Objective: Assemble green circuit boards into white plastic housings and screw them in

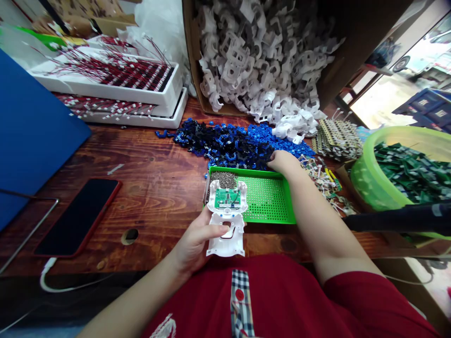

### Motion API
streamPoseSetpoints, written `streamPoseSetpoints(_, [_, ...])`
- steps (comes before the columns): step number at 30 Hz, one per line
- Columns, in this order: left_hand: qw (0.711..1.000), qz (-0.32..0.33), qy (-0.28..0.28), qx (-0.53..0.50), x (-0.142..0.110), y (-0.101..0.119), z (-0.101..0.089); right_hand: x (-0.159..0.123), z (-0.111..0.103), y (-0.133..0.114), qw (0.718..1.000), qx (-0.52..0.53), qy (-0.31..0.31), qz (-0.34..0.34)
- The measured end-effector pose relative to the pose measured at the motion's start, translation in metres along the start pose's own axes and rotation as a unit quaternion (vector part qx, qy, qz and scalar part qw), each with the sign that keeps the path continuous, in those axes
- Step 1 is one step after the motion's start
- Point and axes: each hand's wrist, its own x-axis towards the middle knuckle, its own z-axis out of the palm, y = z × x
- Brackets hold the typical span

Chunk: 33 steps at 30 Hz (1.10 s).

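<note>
In my left hand (197,241) is a white plastic housing (225,246), gripped with the thumb on its inner face. A green circuit board (227,198) sits in the housing's upper part. My right hand (282,162) reaches to the pile of small black and blue plastic parts (232,145). Its fingertips are partly hidden among the black pieces, so I cannot see whether they pinch one. A green perforated tray (268,199) lies under my right forearm, with many small screws (223,179) at its left end, behind the housing.
A large cardboard box (193,61) of white plastic shells stands at the back. White foam trays (141,96) hold red wires at back left. A phone (79,216) lies at left. A green tub (366,173) of circuit boards and a black bar (398,217) are at right.
</note>
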Motion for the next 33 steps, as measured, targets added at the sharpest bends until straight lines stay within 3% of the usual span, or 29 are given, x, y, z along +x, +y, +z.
streamPoseSetpoints(7, [0.999, -0.004, -0.035, -0.01, 0.001, -0.004, -0.004, -0.025, -0.017, 0.008, 0.997, 0.05, 0.06, 0.012])
streamPoseSetpoints(10, [0.998, 0.022, -0.049, 0.008, 0.005, -0.007, -0.008, -0.056, -0.024, 0.008, 0.987, 0.112, 0.112, -0.037])
streamPoseSetpoints(12, [0.997, 0.049, -0.047, 0.032, 0.006, -0.009, -0.01, -0.084, -0.023, 0.005, 0.975, 0.165, 0.115, -0.094])
streamPoseSetpoints(15, [0.992, 0.088, -0.007, 0.087, 0.007, -0.012, -0.008, -0.13, -0.01, -0.004, 0.939, 0.271, 0.079, -0.198])
streamPoseSetpoints(18, [0.984, 0.109, 0.036, 0.14, 0.005, -0.013, -0.001, -0.165, 0.008, -0.013, 0.866, 0.404, 0.062, -0.287])
streamPoseSetpoints(20, [0.982, 0.104, 0.046, 0.152, 0.003, -0.013, 0.004, -0.179, 0.018, -0.016, 0.863, 0.377, 0.093, -0.322])
streamPoseSetpoints(22, [0.983, 0.098, 0.048, 0.15, 0.001, -0.013, 0.008, -0.185, 0.023, -0.019, 0.866, 0.28, 0.159, -0.383])
streamPoseSetpoints(26, [0.986, 0.083, 0.039, 0.139, -0.002, -0.013, 0.012, -0.185, 0.024, -0.022, 0.808, 0.123, 0.3, -0.492])
streamPoseSetpoints(29, [0.994, 0.051, -0.007, 0.093, -0.002, -0.015, 0.01, -0.182, 0.026, -0.025, 0.799, 0.099, 0.335, -0.489])
streamPoseSetpoints(33, [0.998, 0.027, -0.046, 0.029, -0.001, -0.017, 0.01, -0.18, 0.032, -0.025, 0.793, 0.062, 0.337, -0.503])
